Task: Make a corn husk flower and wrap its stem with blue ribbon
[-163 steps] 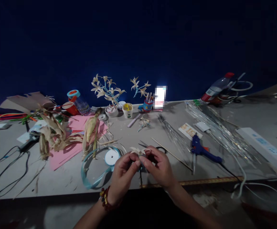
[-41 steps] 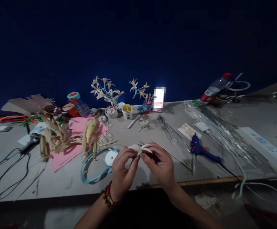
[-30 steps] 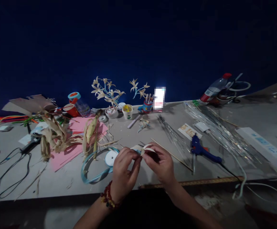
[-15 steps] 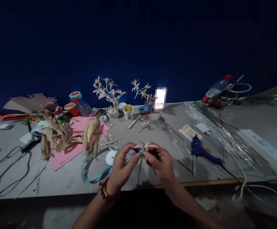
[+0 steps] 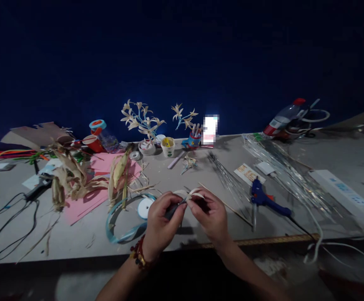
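Near the front edge of the grey table, my left hand (image 5: 165,217) and my right hand (image 5: 209,214) meet, fingertips almost touching. A pale husk flower piece (image 5: 188,195) lies between them. My right hand pinches its pale petal at the base. The fingers of my left hand are closed around something dark and thin, partly hidden by the thumb. Left of my left hand are a white spool (image 5: 144,207) and a loop of light blue ribbon (image 5: 111,228). A thin stick (image 5: 232,205) lies behind my right hand.
A blue glue gun (image 5: 268,200), wires (image 5: 229,175) and a power strip (image 5: 347,194) lie to the right. Dried husks (image 5: 78,175) on pink paper (image 5: 86,209) are at left. Cups, husk flowers (image 5: 144,119) and a lit phone (image 5: 210,128) stand behind.
My left fingers have curled further in, with a dark thin thing now in them. The blue-wrapped stem that hung below the hands no longer shows there. The view has shifted slightly.
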`<state>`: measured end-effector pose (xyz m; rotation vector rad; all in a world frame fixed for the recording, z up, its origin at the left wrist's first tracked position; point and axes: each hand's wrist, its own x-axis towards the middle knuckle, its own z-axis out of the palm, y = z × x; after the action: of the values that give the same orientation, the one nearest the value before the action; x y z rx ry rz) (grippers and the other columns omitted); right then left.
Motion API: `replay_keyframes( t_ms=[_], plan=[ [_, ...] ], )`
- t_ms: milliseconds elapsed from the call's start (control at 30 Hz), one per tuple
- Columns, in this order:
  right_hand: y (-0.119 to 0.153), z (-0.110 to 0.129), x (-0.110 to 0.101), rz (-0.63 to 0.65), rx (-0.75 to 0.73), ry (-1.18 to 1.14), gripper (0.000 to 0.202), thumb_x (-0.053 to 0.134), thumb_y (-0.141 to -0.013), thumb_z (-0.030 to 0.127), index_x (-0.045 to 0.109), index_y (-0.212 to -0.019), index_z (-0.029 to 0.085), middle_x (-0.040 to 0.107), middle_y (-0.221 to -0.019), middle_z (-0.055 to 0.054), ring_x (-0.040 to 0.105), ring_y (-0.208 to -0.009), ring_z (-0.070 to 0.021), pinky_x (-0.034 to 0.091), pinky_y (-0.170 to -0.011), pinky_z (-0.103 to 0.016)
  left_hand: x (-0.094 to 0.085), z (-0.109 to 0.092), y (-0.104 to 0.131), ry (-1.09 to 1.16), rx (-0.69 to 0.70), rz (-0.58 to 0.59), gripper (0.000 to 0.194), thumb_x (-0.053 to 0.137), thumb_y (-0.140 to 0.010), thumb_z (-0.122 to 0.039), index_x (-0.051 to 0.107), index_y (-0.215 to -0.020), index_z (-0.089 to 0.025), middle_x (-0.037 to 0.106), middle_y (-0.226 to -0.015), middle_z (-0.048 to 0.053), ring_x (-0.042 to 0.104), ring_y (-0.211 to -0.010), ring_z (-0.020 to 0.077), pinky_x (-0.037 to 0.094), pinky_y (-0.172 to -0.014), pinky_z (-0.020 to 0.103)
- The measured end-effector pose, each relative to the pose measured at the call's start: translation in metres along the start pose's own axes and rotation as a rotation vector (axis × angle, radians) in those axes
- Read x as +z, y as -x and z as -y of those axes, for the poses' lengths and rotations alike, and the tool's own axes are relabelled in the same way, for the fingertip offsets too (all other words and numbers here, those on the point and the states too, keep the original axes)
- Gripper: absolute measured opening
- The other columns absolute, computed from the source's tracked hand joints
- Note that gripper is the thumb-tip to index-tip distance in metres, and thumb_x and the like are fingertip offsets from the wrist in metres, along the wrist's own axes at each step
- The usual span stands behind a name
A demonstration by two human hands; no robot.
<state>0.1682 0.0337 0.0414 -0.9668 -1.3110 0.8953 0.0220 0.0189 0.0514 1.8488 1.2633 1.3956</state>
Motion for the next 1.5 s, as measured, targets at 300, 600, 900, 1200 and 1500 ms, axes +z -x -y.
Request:
replay_keyframes(
  t_ms=[300,600,900,1200,1500],
  plan=[
    [0.0035,-0.0021,0.0001,0.03,0.055,-0.084,0.017,0.068,-0.085,0.024,0.061,-0.07,0.02,0.058,-0.076,-0.001,0.054,-0.066,-0.0139,0.044,-0.056,-0.023,0.001,-0.0032,-0.0015,-0.035,-0.042,-0.022,0.009,0.064,-0.085,-0.016,0.064,-0.078,-0.019,0.064,-0.069,0.0,0.057,-0.063,0.0137,0.044,-0.06,0.023],
    [0.0034,-0.0041,0.0006,0.053,0.088,-0.12,0.007,0.068,-0.083,0.023,0.065,-0.078,0.02,0.059,-0.078,-0.002,0.056,-0.07,-0.0159,0.047,-0.06,-0.026,0.0022,-0.0026,0.0,-0.021,-0.048,-0.016,0.009,0.063,-0.085,-0.015,0.063,-0.077,-0.019,0.063,-0.067,-0.001,0.057,-0.061,0.0129,0.044,-0.059,0.022],
    [0.0022,-0.001,0.0003,0.067,0.055,-0.078,0.007,0.067,-0.083,0.021,0.064,-0.077,0.02,0.057,-0.075,0.001,0.05,-0.062,-0.0127,0.043,-0.055,-0.023,0.0032,-0.0032,0.0038,-0.108,0.074,-0.052,0.007,0.062,-0.086,-0.013,0.063,-0.084,-0.019,0.063,-0.07,0.0,0.058,-0.063,0.0132,0.046,-0.059,0.022],
    [0.0029,-0.0021,-0.0014,0.073,0.097,-0.147,0.012,0.07,-0.081,0.026,0.062,-0.076,0.02,0.055,-0.077,0.0,0.048,-0.06,-0.0119,0.038,-0.048,-0.021,-0.0009,-0.0046,0.002,-0.094,0.16,-0.005,0.01,0.06,-0.087,-0.011,0.063,-0.085,-0.02,0.067,-0.073,0.002,0.062,-0.068,0.0149,0.048,-0.062,0.024],
    [0.0032,-0.0032,-0.0029,0.165,0.395,-0.418,0.028,0.084,-0.072,0.036,0.063,-0.081,0.02,0.051,-0.075,0.003,0.041,-0.052,-0.0067,0.036,-0.042,-0.018,0.0007,-0.0023,0.0036,0.066,-0.1,-0.014,0.012,0.062,-0.084,-0.016,0.061,-0.073,-0.019,0.062,-0.066,0.0,0.056,-0.061,0.0135,0.045,-0.059,0.023]
  ],
)
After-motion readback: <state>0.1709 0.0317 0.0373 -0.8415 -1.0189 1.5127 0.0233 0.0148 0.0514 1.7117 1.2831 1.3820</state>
